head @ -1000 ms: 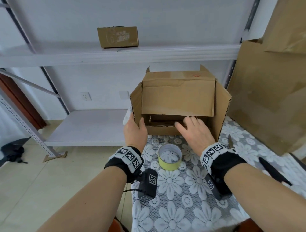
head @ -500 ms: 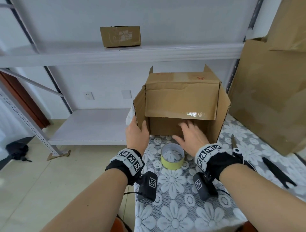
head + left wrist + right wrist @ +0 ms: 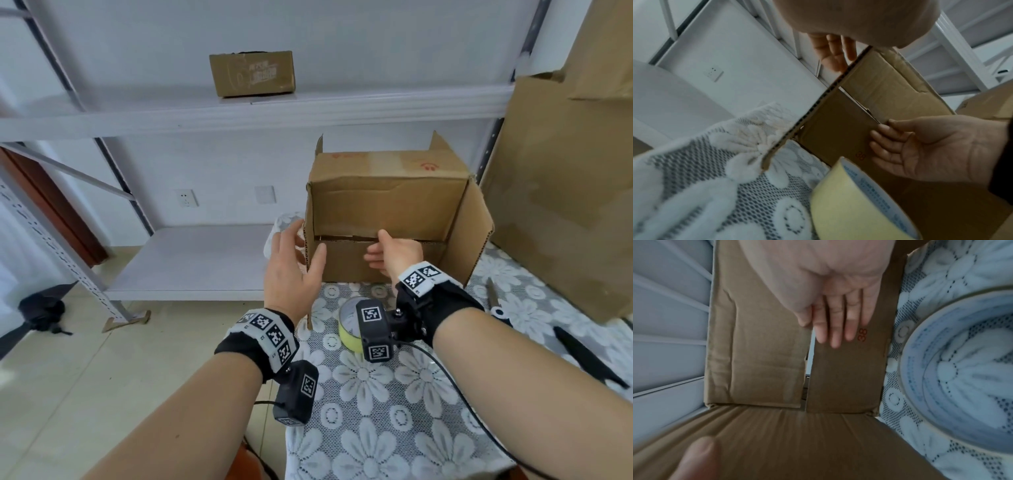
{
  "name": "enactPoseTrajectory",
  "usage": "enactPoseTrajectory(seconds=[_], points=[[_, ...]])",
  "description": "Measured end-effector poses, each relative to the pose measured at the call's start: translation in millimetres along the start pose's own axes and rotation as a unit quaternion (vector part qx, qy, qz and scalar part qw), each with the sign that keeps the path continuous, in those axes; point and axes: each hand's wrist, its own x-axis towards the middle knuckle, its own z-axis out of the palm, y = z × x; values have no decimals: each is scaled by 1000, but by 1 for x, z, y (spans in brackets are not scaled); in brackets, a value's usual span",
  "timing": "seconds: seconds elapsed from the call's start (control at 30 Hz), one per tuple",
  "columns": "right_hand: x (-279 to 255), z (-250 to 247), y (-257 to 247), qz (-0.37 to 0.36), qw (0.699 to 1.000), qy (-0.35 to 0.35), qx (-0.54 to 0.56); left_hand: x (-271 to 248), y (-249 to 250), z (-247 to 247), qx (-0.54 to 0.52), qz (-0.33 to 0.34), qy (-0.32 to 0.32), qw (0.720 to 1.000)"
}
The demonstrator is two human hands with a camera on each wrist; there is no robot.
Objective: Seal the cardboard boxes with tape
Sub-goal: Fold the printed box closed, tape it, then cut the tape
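A brown cardboard box point(image 3: 387, 202) lies on its side on the lace-covered table point(image 3: 394, 411), with its mouth facing me. Its upper and lower flaps are folded shut and nearly meet at a seam. My right hand point(image 3: 394, 255) presses straight fingers point(image 3: 838, 324) flat on the lower flap point(image 3: 846, 373), thumb at the seam. My left hand point(image 3: 293, 263) straddles the edge of the left side flap point(image 3: 818, 104): straight fingers point(image 3: 834, 52) outside it, thumb in front. The right side flap point(image 3: 474, 236) stands out open. A yellow tape roll point(image 3: 347, 337) sits just before the box, partly behind my right wrist.
Scissors point(image 3: 493, 303) and a black tool point(image 3: 582, 356) lie on the table to the right. Large cardboard boxes point(image 3: 565, 205) stand at the right edge. A white metal rack point(image 3: 191, 260) is behind, with a small box point(image 3: 251, 73) on its upper shelf. The table's left edge runs below my left wrist.
The lower flap has gone from lying flat to standing up against the upper flap under my right hand, which has turned sideways. My left hand has loosened on the left side flap.
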Motion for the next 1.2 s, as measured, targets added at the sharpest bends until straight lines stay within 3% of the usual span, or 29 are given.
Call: enactPoseTrajectory(seconds=[0.27, 0.5, 0.63, 0.73, 0.83, 0.9, 1.03, 1.13, 1.2], points=[[-2, 5, 0, -8, 998, -56, 30, 2, 2, -11, -23, 105, -22, 994], [-15, -9, 5, -119, 969, -156, -148, 32, 7, -9, 41, 158, -47, 986], [-18, -11, 16, -138, 945, -202, -216, 56, 14, -7, 140, 233, -89, 958], [-14, -11, 18, -137, 906, -251, -311, 67, 21, -3, 191, 246, -138, 940], [-18, -7, 28, -119, 813, -310, -478, 72, 23, 4, 172, 209, -139, 953], [-25, -8, 34, -145, 774, -308, -533, 72, 22, 8, 162, 196, -122, 959], [-27, -21, 32, -151, 773, -280, -549, 68, 16, 16, 151, 175, -94, 968], [-29, -31, 23, -119, 738, -308, -589, 67, 20, 21, 155, 158, -73, 973], [-34, -38, 22, -133, 737, -300, -591, 67, 26, 25, 173, 138, -58, 974]])
